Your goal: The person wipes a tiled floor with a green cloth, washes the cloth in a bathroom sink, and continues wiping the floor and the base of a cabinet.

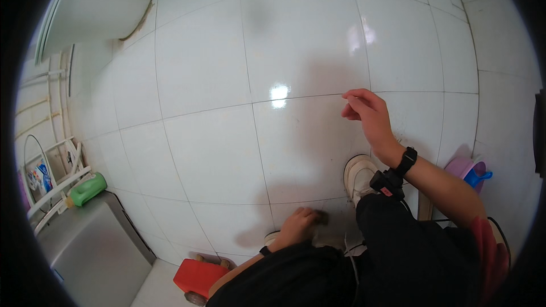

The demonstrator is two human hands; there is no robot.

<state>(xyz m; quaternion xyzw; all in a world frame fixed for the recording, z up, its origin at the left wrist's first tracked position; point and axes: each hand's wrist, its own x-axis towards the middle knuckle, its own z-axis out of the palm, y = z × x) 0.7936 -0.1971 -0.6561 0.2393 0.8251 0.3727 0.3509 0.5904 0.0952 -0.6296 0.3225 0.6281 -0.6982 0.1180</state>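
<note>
My left hand (297, 225) is low over the white tiled floor (204, 157), between my shoes. Its fingers are bent around a small dark object (322, 217), too blurred to name. My right hand (370, 113) is held above the tiles further forward. Its fingers are loosely curled with a gap between them, and I see nothing in them. A black strap with a small dark device (387, 183) is on the right wrist. Below that hand is my light-coloured right shoe (358, 175); the left shoe (271, 236) is mostly hidden behind my left hand and leg.
A red box-shaped item with wheels (200, 275) stands by my left forearm. At left are a metal-topped surface (102, 243), a green bottle (87, 188) and white pipes (59, 192). A pale rounded fixture (106, 0) fills the upper left. A purple basin (460, 168) holding a blue item (477, 177) stands at right.
</note>
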